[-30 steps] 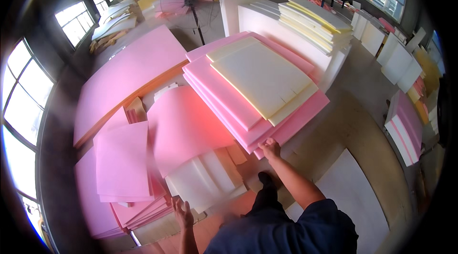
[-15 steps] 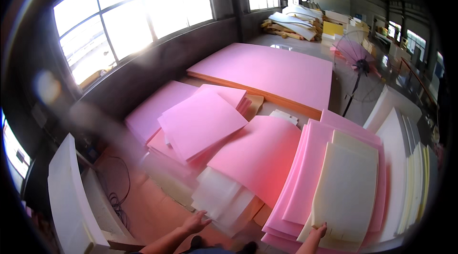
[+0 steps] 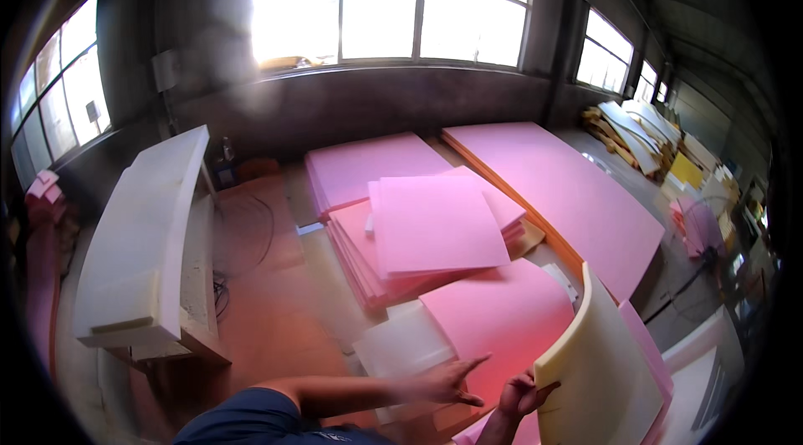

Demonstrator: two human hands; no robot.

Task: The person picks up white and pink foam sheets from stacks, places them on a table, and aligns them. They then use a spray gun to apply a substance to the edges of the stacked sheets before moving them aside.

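Where the right hand (image 3: 520, 396) closes on its lower left edge, a cream foam sheet (image 3: 595, 378) stands lifted and bowed, its top corner curling up and away from the grip toward the far right; fingers wrap the edge, thumb side hidden, so the hold is firm on the sheet. Left hand (image 3: 445, 380): spread flat with fingers extended, holding nothing, blurred, just left of the gripping hand and over the near edge of a pink foam sheet (image 3: 502, 319); whether it touches that sheet cannot be told. Behind the lifted cream sheet, on its right side, the edge of a pink foam stack (image 3: 648, 365) shows. Left of the open hand, a pale white foam piece (image 3: 401, 345) lies flat beside the pink sheet. Beyond both hands, a pile of square pink foam sheets (image 3: 435, 223), the top one skewed on those beneath. Farther off, a low stack of larger pink sheets (image 3: 368, 165) toward the window wall, and to its right a long pink foam slab (image 3: 560, 186) running diagonally. Well to the left of the hands, a thick white foam block (image 3: 146, 236) on a bench, tilted lengthwise. Far right, beyond the slab, stacked cream and yellow foam boards (image 3: 644, 135). Large paned windows (image 3: 393, 2) along the far wall, brightly lit. Dark blue sleeve (image 3: 242, 420) at the lower edge.
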